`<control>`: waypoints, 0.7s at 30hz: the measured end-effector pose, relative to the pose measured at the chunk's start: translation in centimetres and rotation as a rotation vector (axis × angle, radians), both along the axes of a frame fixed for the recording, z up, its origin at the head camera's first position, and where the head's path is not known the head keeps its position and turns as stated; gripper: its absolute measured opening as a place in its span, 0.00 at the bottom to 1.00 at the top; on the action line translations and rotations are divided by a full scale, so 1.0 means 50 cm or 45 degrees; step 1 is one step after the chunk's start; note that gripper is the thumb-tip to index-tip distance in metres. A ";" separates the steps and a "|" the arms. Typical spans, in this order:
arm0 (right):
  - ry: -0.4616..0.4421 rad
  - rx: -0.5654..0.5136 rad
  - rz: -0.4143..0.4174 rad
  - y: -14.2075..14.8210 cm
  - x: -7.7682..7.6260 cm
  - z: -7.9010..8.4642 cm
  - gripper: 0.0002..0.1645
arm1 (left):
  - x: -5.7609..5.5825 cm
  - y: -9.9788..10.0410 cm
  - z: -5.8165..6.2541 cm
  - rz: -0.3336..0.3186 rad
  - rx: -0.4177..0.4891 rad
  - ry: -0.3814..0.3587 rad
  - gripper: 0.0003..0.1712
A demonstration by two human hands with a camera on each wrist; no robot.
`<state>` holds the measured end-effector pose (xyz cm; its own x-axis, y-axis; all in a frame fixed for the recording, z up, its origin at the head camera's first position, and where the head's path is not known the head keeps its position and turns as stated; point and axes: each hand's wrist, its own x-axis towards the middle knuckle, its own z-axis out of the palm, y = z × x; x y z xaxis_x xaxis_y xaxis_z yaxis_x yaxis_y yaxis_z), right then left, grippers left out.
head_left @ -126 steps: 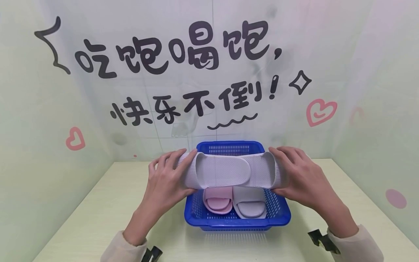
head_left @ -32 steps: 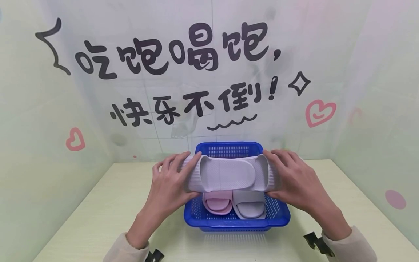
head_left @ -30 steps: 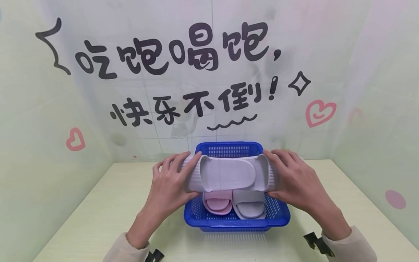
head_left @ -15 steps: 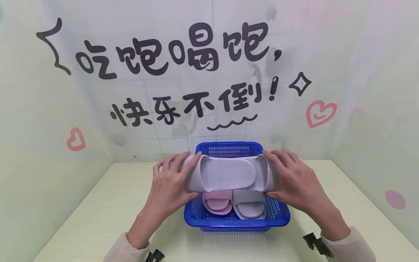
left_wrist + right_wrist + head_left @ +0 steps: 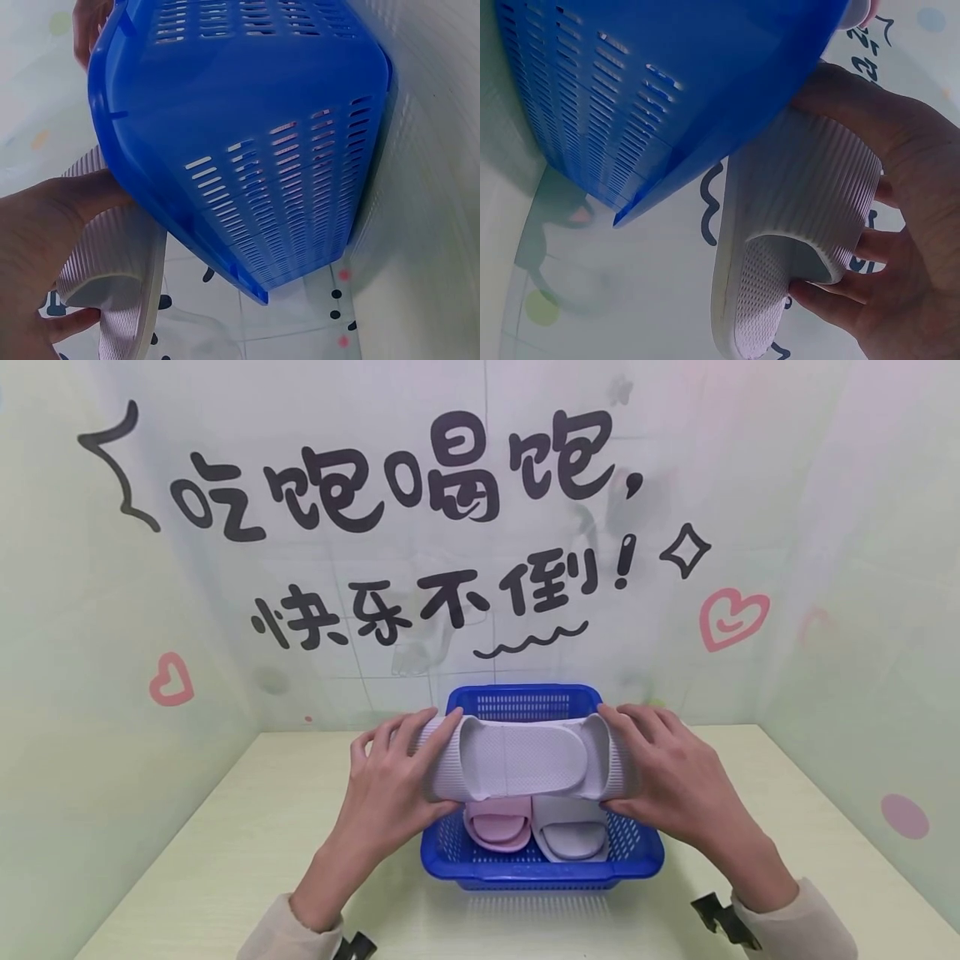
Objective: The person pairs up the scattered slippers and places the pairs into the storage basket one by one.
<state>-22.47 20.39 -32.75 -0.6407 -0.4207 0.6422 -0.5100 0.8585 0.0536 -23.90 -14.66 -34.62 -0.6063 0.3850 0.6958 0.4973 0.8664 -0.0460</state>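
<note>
Two pale lilac-white slide slippers lie lengthwise, sole ends overlapping, above the blue basket point(image 5: 543, 871). My left hand point(image 5: 390, 768) grips the ribbed strap end of the left slipper point(image 5: 525, 760), thumb below and fingers over the top. On the other side, my right hand point(image 5: 678, 772) holds the strap end of the right slipper point(image 5: 597, 752) the same way. Each wrist view shows the slipper in that hand, the left slipper point(image 5: 112, 240) and the right slipper point(image 5: 802, 172), beside the basket's rim. Inside the basket rest a pink slipper point(image 5: 498, 827) and a grey slipper point(image 5: 573, 835), partly hidden.
The basket stands on a light wooden table point(image 5: 225, 843) close to the back wall point(image 5: 480, 568), which bears black lettering and pink hearts. Pale side walls rise left and right. Small black clips point(image 5: 723, 920) sit at both sleeves.
Since about four seconds ago, my hands have drawn slightly closer together and a little lower, so the slippers overlap more. Over the last second, my right hand has shifted only slightly left.
</note>
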 end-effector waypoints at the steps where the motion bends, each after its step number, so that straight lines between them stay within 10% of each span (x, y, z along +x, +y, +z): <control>1: 0.000 0.002 0.000 -0.001 0.000 0.001 0.68 | 0.001 0.000 0.000 -0.001 0.001 0.000 0.71; 21: 0.017 0.023 -0.021 -0.009 0.004 -0.001 0.69 | 0.005 0.002 0.004 0.010 -0.034 0.013 0.71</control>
<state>-22.29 19.97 -32.82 -0.6393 -0.4221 0.6428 -0.4951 0.8655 0.0760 -23.64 -14.55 -34.44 -0.6023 0.3989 0.6915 0.4902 0.8685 -0.0741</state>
